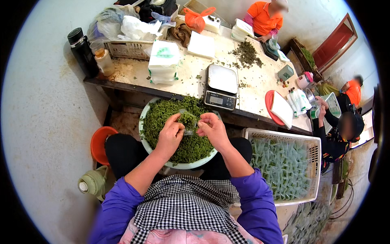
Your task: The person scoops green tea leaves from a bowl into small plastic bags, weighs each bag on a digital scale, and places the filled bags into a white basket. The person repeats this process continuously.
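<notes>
Plastic bag (187, 120), centre frame, pinched by left hand (170, 133) and right hand (213, 129) above the basin (190, 166), presumably so spills fall back.

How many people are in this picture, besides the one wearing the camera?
3: the first person, in orange, across the table; the second person, in orange, at the far right; the third person, in dark clothes, nearer on the right. Others may be hidden.

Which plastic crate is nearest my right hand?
The white crate packed with clear bags, right of your basin; the table crate and the small white basket are farther.
</notes>
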A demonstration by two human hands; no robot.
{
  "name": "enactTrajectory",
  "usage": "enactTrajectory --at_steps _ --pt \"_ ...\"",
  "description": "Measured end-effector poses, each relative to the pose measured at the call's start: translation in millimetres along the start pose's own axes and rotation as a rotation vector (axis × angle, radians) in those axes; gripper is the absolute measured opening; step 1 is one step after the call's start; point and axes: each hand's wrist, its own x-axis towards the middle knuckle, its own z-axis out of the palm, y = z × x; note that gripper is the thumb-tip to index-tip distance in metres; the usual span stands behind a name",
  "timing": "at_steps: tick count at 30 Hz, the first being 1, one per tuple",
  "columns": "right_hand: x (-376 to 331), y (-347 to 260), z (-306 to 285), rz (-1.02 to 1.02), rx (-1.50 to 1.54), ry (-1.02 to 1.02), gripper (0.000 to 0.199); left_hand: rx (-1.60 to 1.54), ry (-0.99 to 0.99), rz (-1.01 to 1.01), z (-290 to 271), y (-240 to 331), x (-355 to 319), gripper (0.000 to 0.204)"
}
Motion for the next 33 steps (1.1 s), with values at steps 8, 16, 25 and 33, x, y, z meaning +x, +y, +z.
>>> enactTrajectory --at_steps 8,16,25,33 --pt "3.5 32.0 8.5 -0.029 -0.148 0.043 0.026 0.001 -0.141 -0.025 14.2 2.9 -14.6 0.016" --pt "0.5 29.3 22.3 -0.079 -0.794 0.273 0.031 0.119 -0.113 0.203 24.6 10.9 -29.7 0.019" --pt "-7.1 -1.2 -1.1 -0.021 -0.340 -0.092 0.040 0.056 -0.042 0.078 13.1 0.0 -19.7 0.014" --pt "2.8 19.7 17.2 -0.127 -0.826 0.143 0.029 0.076 -0.100 0.266 20.9 13.0 -33.9 0.014"
